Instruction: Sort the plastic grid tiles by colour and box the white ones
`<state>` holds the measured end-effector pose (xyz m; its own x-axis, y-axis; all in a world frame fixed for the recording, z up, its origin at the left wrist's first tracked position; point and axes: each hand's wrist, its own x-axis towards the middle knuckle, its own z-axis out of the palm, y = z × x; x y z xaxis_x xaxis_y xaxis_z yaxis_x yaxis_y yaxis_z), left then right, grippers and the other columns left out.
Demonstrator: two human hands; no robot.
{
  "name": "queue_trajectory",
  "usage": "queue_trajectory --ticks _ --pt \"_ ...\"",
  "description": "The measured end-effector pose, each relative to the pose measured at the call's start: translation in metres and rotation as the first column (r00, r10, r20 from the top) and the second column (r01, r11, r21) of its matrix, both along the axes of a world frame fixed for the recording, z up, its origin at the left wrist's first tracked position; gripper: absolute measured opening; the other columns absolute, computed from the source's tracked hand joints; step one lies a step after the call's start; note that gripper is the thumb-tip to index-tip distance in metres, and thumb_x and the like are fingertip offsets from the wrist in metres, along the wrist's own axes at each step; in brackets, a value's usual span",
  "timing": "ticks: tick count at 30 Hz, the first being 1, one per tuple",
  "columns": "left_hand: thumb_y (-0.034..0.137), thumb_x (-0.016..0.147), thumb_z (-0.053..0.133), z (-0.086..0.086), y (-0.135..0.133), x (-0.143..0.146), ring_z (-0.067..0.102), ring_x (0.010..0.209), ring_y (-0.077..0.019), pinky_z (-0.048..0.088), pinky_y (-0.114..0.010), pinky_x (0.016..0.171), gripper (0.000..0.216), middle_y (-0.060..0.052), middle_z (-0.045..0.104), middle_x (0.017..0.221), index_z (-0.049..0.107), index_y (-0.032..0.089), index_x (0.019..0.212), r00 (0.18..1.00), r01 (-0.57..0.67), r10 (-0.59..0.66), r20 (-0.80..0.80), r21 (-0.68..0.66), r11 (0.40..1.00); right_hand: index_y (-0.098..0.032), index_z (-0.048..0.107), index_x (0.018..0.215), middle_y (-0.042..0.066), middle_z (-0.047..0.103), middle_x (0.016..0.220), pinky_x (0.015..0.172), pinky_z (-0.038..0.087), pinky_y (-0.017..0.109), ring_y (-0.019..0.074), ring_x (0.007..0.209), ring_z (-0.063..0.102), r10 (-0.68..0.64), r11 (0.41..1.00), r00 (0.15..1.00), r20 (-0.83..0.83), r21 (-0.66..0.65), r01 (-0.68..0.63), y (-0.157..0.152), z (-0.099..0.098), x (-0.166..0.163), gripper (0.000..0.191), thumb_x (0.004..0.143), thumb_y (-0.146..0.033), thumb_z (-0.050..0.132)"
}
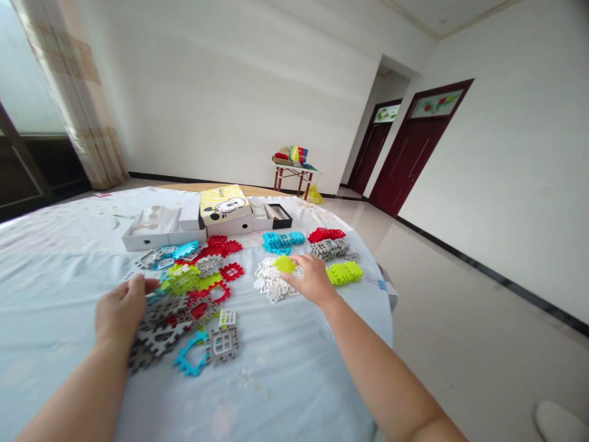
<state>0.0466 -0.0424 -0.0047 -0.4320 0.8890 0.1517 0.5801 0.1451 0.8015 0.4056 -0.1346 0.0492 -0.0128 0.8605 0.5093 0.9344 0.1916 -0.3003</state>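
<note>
Right hand point(313, 281) pinches a lime-green waffle tile point(285, 264) above the white tile pile point(270, 285), middle of the table point(294, 368). Left hand point(120, 310) lies curled on the mixed tile pile point(193, 301), near left; its contents cannot be determined. The tile is judged to be light, rigid plastic: grip it by the toothed edges.

Both forearms show bare, as do the left hand point(120, 310) and the right hand point(313, 281).

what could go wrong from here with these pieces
The lime piece at the right hand's fingertips hangs over the white pile and could slip into it.
The lime pile lies close to the table edge; a nudge might send pieces off.
The left hand on the mixed pile could scatter it.
</note>
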Motion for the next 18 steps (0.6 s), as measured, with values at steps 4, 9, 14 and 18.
queue_trajectory --ticks 4,9,14,18 --pt "0.045 0.073 0.036 0.002 -0.001 0.000 0.059 0.077 -0.0238 0.043 -0.032 0.066 0.043 -0.004 0.068 0.073 0.070 0.020 0.078 1.000 0.001 -0.001 -0.004 0.003 1.000 -0.022 0.062 0.102 0.008 0.061 0.090 0.081 0.034 0.035 0.0230 0.090 0.052 -0.260 0.966 0.961 0.091 0.024 0.259 -0.019 -0.004 0.051 0.044 0.073 -0.055 0.057" --pt "0.043 0.072 0.036 -0.001 0.001 0.000 0.059 0.076 -0.0230 0.043 -0.031 0.066 0.041 -0.004 0.068 0.073 0.069 0.019 0.076 1.000 0.003 -0.003 0.008 0.013 1.000 -0.022 0.065 0.095 0.008 0.061 0.088 0.077 0.032 0.036 0.0248 0.089 0.052 -0.453 0.885 0.874 0.176 -0.025 0.464 -0.032 -0.016 0.084 0.041 0.071 -0.055 0.058" --pt "0.043 0.073 0.036 0.000 0.000 0.000 0.060 0.076 -0.0226 0.043 -0.030 0.065 0.042 -0.005 0.069 0.074 0.070 0.017 0.078 1.000 0.010 -0.010 0.009 0.012 1.000 -0.022 0.064 0.098 0.009 0.061 0.092 0.079 0.031 0.037 0.0256 0.093 0.049 -0.444 0.895 0.881 0.165 0.021 0.446 -0.029 -0.014 0.079 0.040 0.072 -0.052 0.059" --pt "0.041 0.073 0.037 0.000 -0.001 0.001 0.061 0.076 -0.0213 0.044 -0.029 0.068 0.041 -0.006 0.069 0.075 0.069 0.016 0.076 0.998 0.026 -0.027 0.052 0.027 0.999 -0.022 0.063 0.101 0.008 0.061 0.097 0.083 0.032 0.037 0.0243 0.096 0.049 -0.228 0.973 0.966 0.122 0.059 0.222 -0.017 -0.005 0.046 0.035 0.076 -0.046 0.057"
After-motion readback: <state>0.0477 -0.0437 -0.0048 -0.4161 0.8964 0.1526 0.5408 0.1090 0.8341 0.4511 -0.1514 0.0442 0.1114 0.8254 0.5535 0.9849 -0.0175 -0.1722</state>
